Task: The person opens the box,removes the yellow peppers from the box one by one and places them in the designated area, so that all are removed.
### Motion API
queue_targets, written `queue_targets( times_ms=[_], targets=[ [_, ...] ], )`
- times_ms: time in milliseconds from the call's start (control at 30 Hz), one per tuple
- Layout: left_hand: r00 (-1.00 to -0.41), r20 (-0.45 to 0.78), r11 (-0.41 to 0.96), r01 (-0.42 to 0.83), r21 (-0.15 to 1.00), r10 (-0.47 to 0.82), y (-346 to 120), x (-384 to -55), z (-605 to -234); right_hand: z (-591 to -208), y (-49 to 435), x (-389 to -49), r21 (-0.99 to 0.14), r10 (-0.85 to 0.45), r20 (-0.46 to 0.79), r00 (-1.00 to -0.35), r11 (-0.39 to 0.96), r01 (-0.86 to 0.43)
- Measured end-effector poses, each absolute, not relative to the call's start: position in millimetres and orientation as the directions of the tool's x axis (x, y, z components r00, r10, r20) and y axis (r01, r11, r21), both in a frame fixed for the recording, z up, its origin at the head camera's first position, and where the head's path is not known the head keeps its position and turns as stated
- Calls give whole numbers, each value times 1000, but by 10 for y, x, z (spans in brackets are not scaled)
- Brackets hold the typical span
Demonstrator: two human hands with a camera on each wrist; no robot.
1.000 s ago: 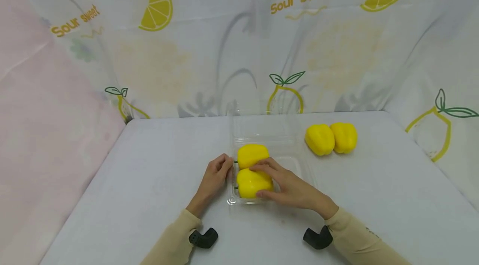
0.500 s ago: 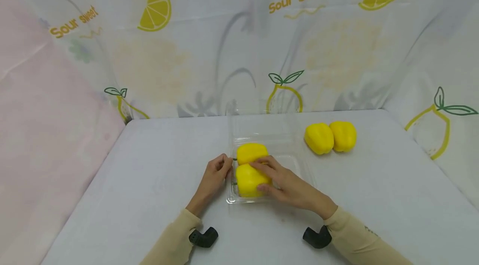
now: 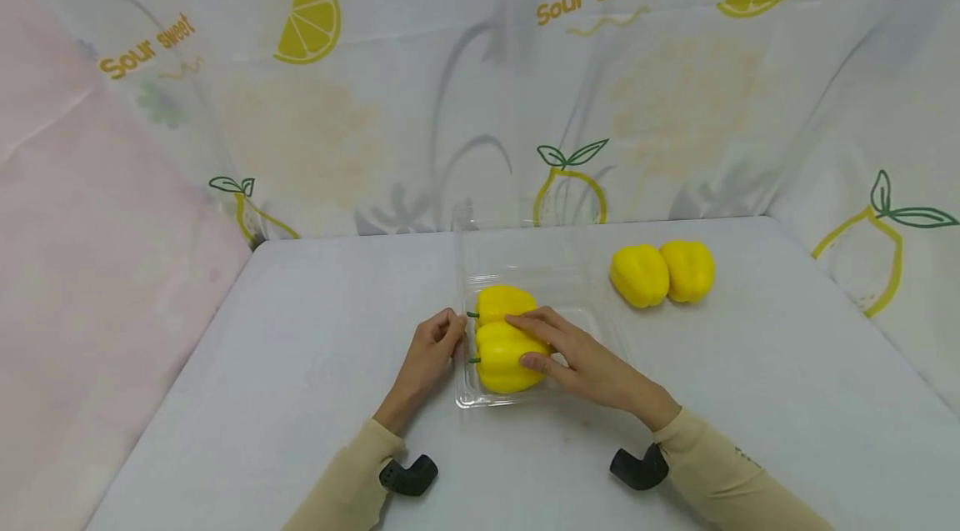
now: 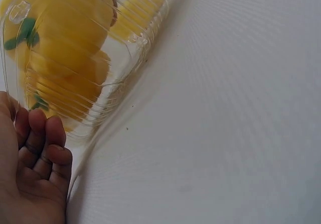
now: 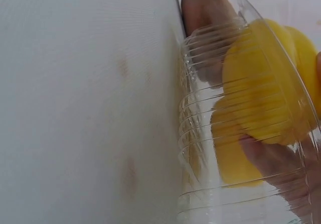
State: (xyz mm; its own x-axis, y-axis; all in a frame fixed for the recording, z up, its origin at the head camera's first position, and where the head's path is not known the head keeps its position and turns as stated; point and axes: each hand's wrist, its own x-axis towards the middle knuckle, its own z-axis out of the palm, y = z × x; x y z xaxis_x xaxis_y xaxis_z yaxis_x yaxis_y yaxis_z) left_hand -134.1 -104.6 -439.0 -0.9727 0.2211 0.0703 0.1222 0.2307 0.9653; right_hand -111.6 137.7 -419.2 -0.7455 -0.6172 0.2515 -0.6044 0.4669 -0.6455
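A clear plastic clamshell box (image 3: 495,404) lies on the table with its hinged lid raised at the back. Inside, along its left side, are two yellow bell peppers, the rear pepper (image 3: 504,302) and the front pepper (image 3: 501,364), green stems pointing left. My left hand (image 3: 429,352) pinches the box's left rim with curled fingers. My right hand (image 3: 588,358) grips the front pepper from the right, thumb on the near side and fingers over its top. Through the ribbed box wall, the right wrist view shows that pepper (image 5: 258,83) raised and the thumb against it.
Two more yellow peppers, one nearer (image 3: 640,275) and one behind it (image 3: 687,271), touch each other on the white tabletop (image 3: 322,323), right of the box. A printed cloth (image 3: 420,97) hangs behind the table.
The front pepper has turned and shifted slightly away from me in my right hand, and its stem now shows more. My left hand stays at the rim.
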Motion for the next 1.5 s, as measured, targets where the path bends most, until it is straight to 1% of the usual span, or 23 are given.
queue_targets(
  times_ms=[500,700,1000,1100,1500],
  targets=[
    [-972,63,233,117,966,228,-1054,-1342,-4405,-4188,1382,-1102,-649,-610,295,-736,437,-623],
    [-973,64,231,117,966,223,-1054,-1343,-4411,-4192,1387,-1106,-663,-600,285,-747,440,-606],
    [-973,68,231,121,965,222,-1052,-1348,-4408,-4185,1403,-1088,-723,-595,234,-769,422,-547],
    [-973,60,236,113,965,222,-1049,-1349,-4408,-4194,1405,-1085,-722,-592,230,-773,429,-543],
    [-975,62,233,112,966,213,-1047,-1338,-4402,-4183,1411,-1075,-723,-556,265,-788,426,-544]
  ],
)
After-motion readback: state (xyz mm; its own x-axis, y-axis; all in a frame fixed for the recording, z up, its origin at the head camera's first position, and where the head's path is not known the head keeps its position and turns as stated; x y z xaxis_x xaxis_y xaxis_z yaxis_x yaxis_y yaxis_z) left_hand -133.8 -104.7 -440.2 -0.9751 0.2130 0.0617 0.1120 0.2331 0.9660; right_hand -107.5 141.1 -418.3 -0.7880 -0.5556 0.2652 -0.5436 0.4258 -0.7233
